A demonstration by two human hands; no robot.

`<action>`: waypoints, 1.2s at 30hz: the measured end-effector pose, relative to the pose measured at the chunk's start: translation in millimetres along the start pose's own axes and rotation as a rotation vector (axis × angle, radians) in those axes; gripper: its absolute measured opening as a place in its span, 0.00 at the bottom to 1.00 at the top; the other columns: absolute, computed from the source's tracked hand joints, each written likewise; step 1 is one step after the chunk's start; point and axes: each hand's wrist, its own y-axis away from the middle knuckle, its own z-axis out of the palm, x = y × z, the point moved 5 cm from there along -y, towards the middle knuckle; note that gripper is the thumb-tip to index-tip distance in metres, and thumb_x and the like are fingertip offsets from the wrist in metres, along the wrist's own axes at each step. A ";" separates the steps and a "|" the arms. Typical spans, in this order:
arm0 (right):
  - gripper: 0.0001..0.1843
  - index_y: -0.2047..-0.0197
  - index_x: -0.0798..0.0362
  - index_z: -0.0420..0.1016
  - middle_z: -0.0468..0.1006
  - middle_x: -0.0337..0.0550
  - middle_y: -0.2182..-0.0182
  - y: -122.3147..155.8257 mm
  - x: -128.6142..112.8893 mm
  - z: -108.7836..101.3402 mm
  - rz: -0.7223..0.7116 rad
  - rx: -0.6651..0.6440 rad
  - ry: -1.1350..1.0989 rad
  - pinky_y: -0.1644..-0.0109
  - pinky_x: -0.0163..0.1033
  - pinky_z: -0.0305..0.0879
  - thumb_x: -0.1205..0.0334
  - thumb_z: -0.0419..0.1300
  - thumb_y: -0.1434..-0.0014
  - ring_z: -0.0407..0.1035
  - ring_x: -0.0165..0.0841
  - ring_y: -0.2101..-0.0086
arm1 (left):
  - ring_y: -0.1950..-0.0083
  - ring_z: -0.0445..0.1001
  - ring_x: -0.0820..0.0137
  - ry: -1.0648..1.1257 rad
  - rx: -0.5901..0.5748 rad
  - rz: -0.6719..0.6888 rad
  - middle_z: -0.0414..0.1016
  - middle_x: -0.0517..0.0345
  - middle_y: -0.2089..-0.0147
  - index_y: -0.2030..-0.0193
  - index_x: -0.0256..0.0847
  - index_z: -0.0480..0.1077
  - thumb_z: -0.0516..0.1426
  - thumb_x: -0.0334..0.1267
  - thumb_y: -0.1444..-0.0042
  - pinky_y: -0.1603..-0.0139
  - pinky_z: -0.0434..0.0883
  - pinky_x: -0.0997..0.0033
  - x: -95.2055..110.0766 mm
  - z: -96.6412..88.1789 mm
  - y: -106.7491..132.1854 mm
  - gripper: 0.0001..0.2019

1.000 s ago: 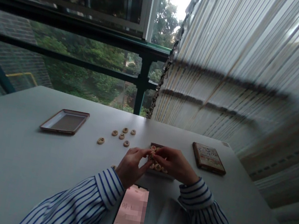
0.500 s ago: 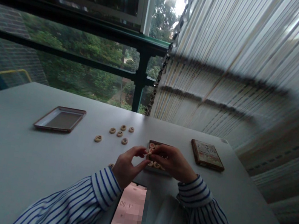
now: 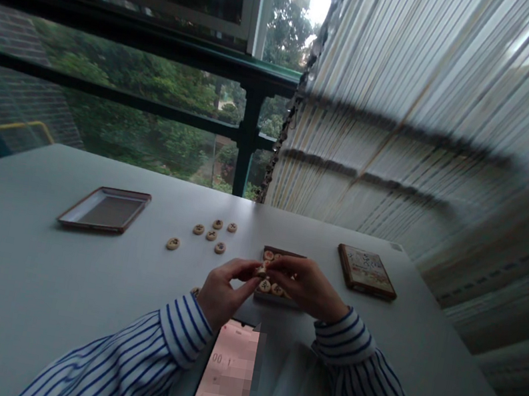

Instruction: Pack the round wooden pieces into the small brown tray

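Over the left side of a small open box (image 3: pixel 278 300), my left hand (image 3: pixel 227 288) pinches a round wooden Chinese chess piece (image 3: pixel 261 271) between thumb and fingers. My right hand (image 3: pixel 308 285) reaches in from the other side, its closed fingertips on the same piece. More round pieces with red or dark characters, such as one Chinese chess piece (image 3: pixel 264 286), lie in the box, and my right hand hides many of them. Several loose pieces (image 3: pixel 211 236) lie on the table beyond my left hand. Another piece (image 3: pixel 195 292) is partly hidden behind my left wrist.
An upturned shallow lid (image 3: pixel 105 210) lies at the left of the white table (image 3: pixel 117 288). To the right is a flat printed box (image 3: pixel 367 271). A phone (image 3: pixel 226 367) showing a timer lies below my hands. A railing and a string curtain (image 3: pixel 355 139) stand behind the table.
My left thumb and fingers have closed on the piece, after being apart beside it. The piece has come slightly left, and my right fingertips have followed it. Loose pieces stay put.
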 end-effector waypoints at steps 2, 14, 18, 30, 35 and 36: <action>0.10 0.63 0.55 0.74 0.75 0.41 0.70 -0.3 0.1 -0.8 -0.011 0.010 0.024 0.66 0.32 0.61 0.63 0.53 0.44 0.66 0.27 0.70 | 0.65 0.73 0.72 0.018 0.003 -0.007 0.74 0.55 0.65 0.60 0.38 0.71 0.57 0.35 0.52 0.63 0.72 0.72 1.5 -0.9 -0.7 0.11; 0.12 0.64 0.55 0.74 0.74 0.40 0.72 0.1 -8.6 -0.9 -0.021 -0.010 0.064 0.69 0.31 0.58 0.58 0.53 0.44 0.64 0.26 0.73 | 0.64 0.74 0.70 0.287 0.021 -0.270 0.76 0.54 0.66 0.63 0.37 0.72 0.60 0.38 0.55 0.59 0.71 0.71 -14.5 3.3 2.8 0.12; 0.11 0.64 0.55 0.73 0.74 0.40 0.72 -0.1 -8.7 0.1 -0.022 -0.014 0.054 0.68 0.31 0.58 0.60 0.53 0.45 0.64 0.26 0.72 | 0.65 0.74 0.70 0.368 0.036 -0.326 0.77 0.55 0.67 0.65 0.36 0.72 0.61 0.38 0.57 0.60 0.71 0.72 -13.4 4.1 2.1 0.11; 0.10 0.65 0.56 0.73 0.74 0.40 0.73 0.4 -10.0 -0.5 -0.007 0.013 0.026 0.70 0.31 0.59 0.61 0.53 0.45 0.63 0.25 0.74 | 0.69 0.73 0.74 0.506 -0.008 -0.439 0.77 0.55 0.70 0.66 0.35 0.74 0.61 0.38 0.57 0.65 0.70 0.77 -8.4 5.9 2.7 0.11; 0.10 0.65 0.56 0.73 0.74 0.40 0.72 0.7 -12.2 -1.8 -0.020 0.007 0.029 0.69 0.31 0.59 0.62 0.53 0.45 0.63 0.25 0.73 | 0.71 0.71 0.76 0.564 -0.007 -0.515 0.77 0.55 0.72 0.67 0.34 0.74 0.62 0.38 0.58 0.68 0.68 0.79 -9.2 7.1 2.0 0.11; 0.10 0.65 0.55 0.73 0.74 0.40 0.72 0.7 -12.3 -1.9 -0.024 0.006 0.029 0.69 0.31 0.59 0.63 0.53 0.45 0.64 0.25 0.73 | 0.71 0.71 0.76 0.576 -0.002 -0.532 0.76 0.55 0.73 0.68 0.34 0.74 0.62 0.38 0.59 0.68 0.68 0.79 -9.4 7.3 2.2 0.11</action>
